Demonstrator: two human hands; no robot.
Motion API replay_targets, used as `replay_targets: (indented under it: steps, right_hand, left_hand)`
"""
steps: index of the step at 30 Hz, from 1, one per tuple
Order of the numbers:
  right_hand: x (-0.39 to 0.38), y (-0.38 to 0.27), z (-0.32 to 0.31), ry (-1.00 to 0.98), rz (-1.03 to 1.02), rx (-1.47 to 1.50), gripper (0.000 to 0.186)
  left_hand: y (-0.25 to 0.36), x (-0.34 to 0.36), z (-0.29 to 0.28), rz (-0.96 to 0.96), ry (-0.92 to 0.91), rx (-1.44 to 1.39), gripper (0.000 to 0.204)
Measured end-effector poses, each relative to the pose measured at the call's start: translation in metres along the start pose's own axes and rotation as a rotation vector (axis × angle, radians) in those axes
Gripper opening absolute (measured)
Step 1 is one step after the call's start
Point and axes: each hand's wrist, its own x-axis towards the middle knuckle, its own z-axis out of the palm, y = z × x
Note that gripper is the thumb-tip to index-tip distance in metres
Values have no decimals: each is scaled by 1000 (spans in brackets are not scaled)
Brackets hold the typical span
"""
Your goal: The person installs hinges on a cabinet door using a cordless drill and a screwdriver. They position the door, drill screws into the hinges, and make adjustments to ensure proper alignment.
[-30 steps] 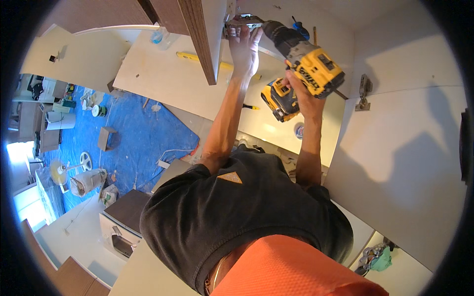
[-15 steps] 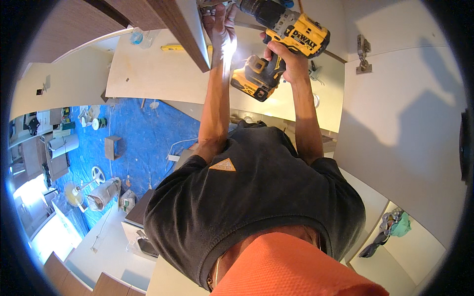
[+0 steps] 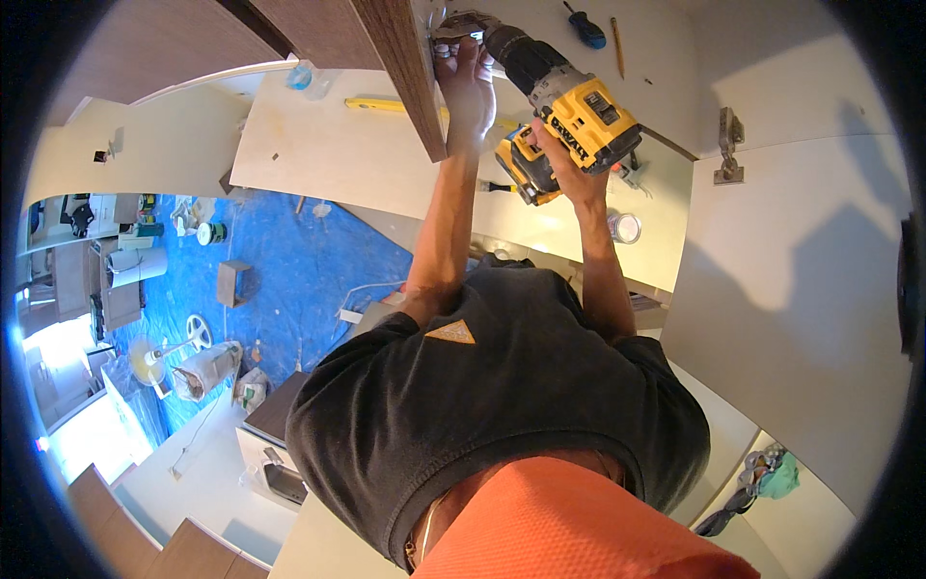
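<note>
- Right hand point(image 3: 571, 166): wrapped around the drill point(image 3: 590, 114) grip; the drill covers part of the fingers.
- Drill: up front, right of the left hand point(image 3: 469, 101), nose angled up-left at the hinge point(image 3: 465, 23). Tip lost among metal and fingers; can't tell if it's on a screw.
- Left hand: raised, fingers up at the hinge. Glare on the wrist, fingertips overlapped by metal; can't tell if they're pinching or just touching.
- Hinge: beside the brown-edged panel point(image 3: 403, 82), near the top edge of view; detail too small to read.
- Panel: top cut off by the frame.
- Level point(image 3: 376, 104): yellow, on the counter point(image 3: 318, 159); middle hidden behind panel and left arm.
- Screwdriver point(image 3: 586, 31) and pencil point(image 3: 618, 50): near each other, beyond the drill.
- Can point(image 3: 626, 228): just right of the right forearm; contents unclear.
- Small tool behind the drill's rear: mostly blocked, kind unclear.
</note>
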Motion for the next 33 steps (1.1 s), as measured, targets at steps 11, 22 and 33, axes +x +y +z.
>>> replay_targets:
  steps: [11,22,33]
  right_hand:
    - [-1,7,0,-10,-88,-167,15]
    - [-7,12,3,-20,-293,-335,26]
    - [-6,-3,12,91,-423,-449,36]
  left_hand:
    - [-2,0,-4,-52,30,-39,44]
    - [3,-3,3,-50,44,17,37]
    - [-8,3,-21,-198,120,45,33]
